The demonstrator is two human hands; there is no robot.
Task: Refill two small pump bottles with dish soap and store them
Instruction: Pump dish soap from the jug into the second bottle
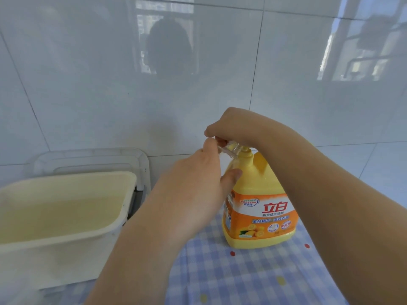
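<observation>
A big yellow dish soap jug [259,205] with an orange label stands upright on the checked cloth, right of centre. In front of its neck my left hand [198,179] grips a small clear bottle [228,149], with the thumb lying against the jug's shoulder. Something yellow shows inside the clear plastic. My right hand [233,128] reaches over from the right, above the jug's cap, and its fingertips pinch the top end of the small bottle. Both hands hide most of the bottle, so I cannot tell whether a pump is on it. No second small bottle is in view.
A cream plastic tub [66,205] stands at the left, close to my left forearm. Behind it a clear lid or tray [92,157] leans at the white tiled wall [220,73]. The blue checked cloth [253,278] covers the surface in front of the jug.
</observation>
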